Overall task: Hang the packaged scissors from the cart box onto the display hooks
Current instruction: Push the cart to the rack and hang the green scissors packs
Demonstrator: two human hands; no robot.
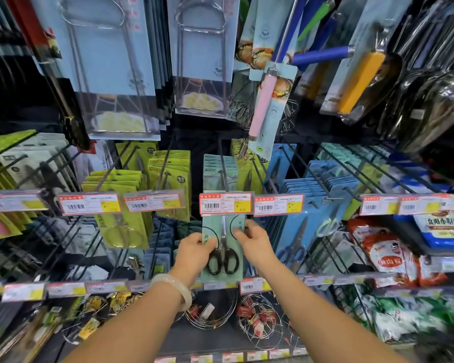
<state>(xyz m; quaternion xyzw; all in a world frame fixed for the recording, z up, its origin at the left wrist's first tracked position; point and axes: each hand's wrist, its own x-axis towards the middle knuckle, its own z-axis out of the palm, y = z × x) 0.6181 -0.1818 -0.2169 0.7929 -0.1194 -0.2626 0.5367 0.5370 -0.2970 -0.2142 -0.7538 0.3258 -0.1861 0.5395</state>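
A pack of black-handled scissors on a pale green card [222, 273] hangs upright at the middle of the display, its top tucked behind a red-edged price tag [226, 204]. My left hand [194, 248] pinches the card's left edge. My right hand [252, 238] pinches its right edge, a little higher. Above the tag, a black display hook [223, 169] carries more of the same green packs [218, 171]. The cart box is out of view.
Yellow-green packs [165, 179] hang to the left and blue packs [323, 184] to the right on neighbouring hooks. Mashers, whisks and scoops hang overhead. Wire baskets [257, 323] sit on the lower shelf, and red and white bags [388, 255] lie at the right.
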